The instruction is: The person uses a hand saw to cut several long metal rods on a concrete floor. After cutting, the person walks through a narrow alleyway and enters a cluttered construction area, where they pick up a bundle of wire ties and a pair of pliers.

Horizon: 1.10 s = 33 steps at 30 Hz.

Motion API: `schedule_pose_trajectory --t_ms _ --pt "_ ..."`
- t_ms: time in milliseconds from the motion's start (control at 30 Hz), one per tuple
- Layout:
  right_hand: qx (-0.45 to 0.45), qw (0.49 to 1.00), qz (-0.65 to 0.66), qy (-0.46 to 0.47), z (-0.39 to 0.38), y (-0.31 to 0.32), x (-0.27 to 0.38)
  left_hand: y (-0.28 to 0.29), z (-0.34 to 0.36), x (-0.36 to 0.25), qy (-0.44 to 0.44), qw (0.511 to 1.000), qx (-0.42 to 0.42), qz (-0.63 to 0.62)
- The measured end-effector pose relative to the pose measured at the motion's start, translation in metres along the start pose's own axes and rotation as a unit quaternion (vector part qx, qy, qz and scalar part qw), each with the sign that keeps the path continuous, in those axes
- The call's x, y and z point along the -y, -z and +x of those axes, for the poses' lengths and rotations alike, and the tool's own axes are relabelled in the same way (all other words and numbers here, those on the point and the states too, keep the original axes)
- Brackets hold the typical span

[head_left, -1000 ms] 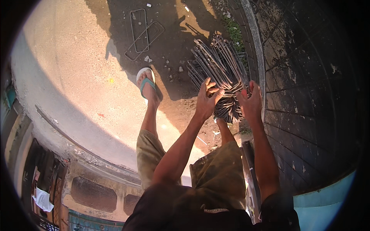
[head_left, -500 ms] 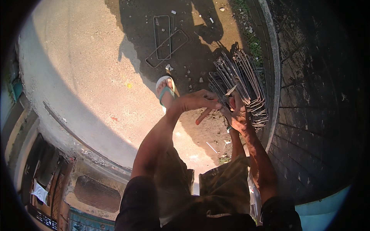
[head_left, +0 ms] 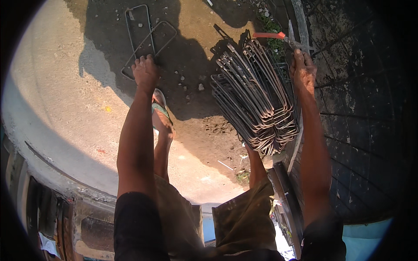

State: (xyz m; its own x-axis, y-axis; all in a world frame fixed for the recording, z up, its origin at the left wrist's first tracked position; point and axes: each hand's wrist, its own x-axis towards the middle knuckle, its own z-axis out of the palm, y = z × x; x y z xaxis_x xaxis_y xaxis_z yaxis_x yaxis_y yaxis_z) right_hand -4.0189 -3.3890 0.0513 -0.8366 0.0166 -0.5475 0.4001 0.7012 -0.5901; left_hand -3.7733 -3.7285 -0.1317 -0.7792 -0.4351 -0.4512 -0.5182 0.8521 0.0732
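Observation:
My left hand (head_left: 145,71) reaches far left to two rectangular steel rebar stirrups (head_left: 152,32) that lie crossed on the ground. Its fingers are curled at the lower end of the stirrups and seem closed on the bar; the contact is partly hidden behind the knuckles. At the far right, my right hand (head_left: 303,71) grips a red-handled tool (head_left: 269,35) that looks like pliers, with one red arm pointing left and a bare metal point upward. Between my hands stands a thick bundle of rebar stirrups (head_left: 257,95), stacked close together beside my right leg.
A dark, worn wall (head_left: 348,130) curves along the right, with a pale edge strip and green weeds (head_left: 275,43) at its foot. Small stones (head_left: 200,87) dot the shaded dirt. My sandalled left foot (head_left: 160,102) is just below my left hand. Sunlit concrete (head_left: 65,87) spreads left.
My hands have parted from over the bundle. The left has gone left and forward to the loose stirrups; the right has moved right and forward with the red-handled tool.

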Motion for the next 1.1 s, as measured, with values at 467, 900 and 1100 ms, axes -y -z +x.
schedule_pose_trajectory --t_ms 467,900,1100 --pt "0.225 0.87 -0.439 -0.028 -0.108 -0.05 -0.014 0.079 -0.068 -0.022 0.005 0.96 0.005 -0.278" --pt "0.268 0.811 -0.52 0.012 -0.118 -0.04 -0.003 0.162 -0.197 -0.084 0.359 0.416 0.041 -0.834" --pt "0.27 0.829 -0.489 0.01 -0.081 -0.023 0.042 0.176 -0.247 -0.105 0.379 0.337 0.134 -0.851"
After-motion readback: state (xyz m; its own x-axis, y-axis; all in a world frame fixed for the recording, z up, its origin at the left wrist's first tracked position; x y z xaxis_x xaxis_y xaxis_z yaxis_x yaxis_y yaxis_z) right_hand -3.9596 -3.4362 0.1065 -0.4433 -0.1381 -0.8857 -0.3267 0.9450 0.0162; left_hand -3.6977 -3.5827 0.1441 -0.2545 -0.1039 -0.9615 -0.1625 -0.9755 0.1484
